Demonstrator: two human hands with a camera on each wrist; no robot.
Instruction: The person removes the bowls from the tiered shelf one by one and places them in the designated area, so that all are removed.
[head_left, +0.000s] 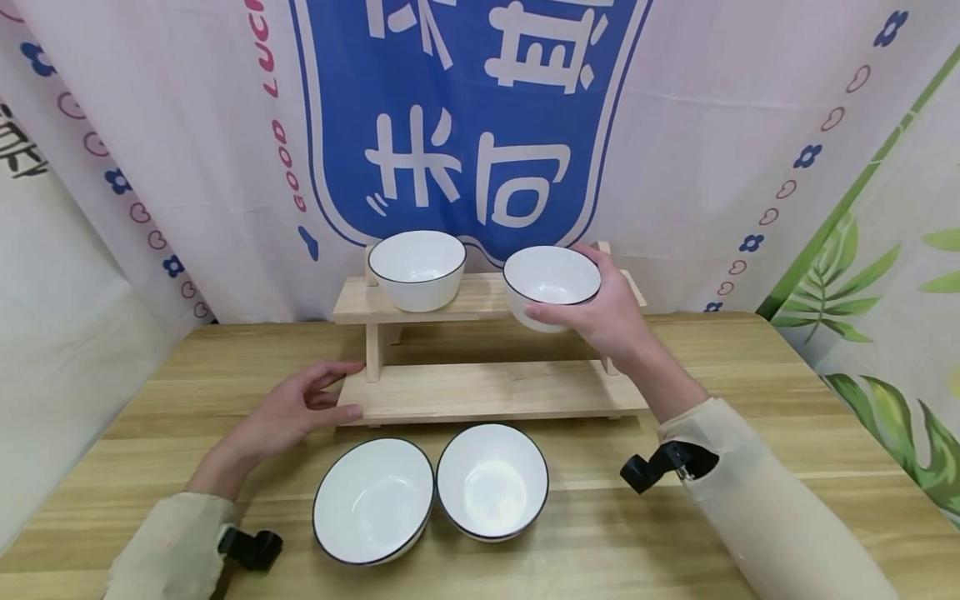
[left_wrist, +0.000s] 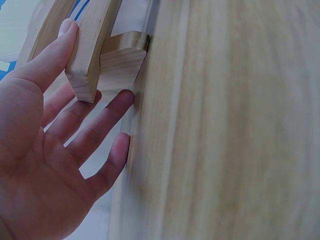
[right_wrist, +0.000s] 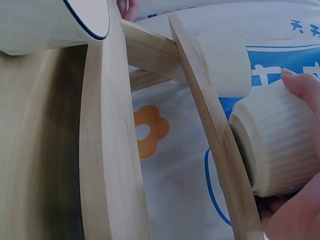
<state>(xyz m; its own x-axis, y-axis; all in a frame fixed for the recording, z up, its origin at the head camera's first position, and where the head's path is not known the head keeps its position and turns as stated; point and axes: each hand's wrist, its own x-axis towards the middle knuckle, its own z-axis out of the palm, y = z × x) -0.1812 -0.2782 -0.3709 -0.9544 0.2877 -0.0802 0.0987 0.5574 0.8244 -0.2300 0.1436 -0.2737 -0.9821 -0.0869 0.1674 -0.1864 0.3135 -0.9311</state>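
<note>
My right hand (head_left: 607, 312) holds a white bowl (head_left: 551, 279) with a dark rim, thumb at the front and fingers round its far side. The bowl is at the right part of the upper board of a two-tier wooden shelf (head_left: 487, 392). In the right wrist view the held bowl's base (right_wrist: 245, 150) is close against the board; contact is unclear. My left hand (head_left: 296, 404) grips the left end of the lower board, thumb at its front edge. The left wrist view shows that thumb (left_wrist: 55, 50) against the wood, other fingers partly behind it.
Another white bowl (head_left: 418, 271) stands on the upper board's left side. On the wooden table (head_left: 750, 417), two more bowls, a left one (head_left: 373, 500) and a right one (head_left: 492, 482), sit side by side before the shelf. A printed curtain (head_left: 675, 167) hangs behind.
</note>
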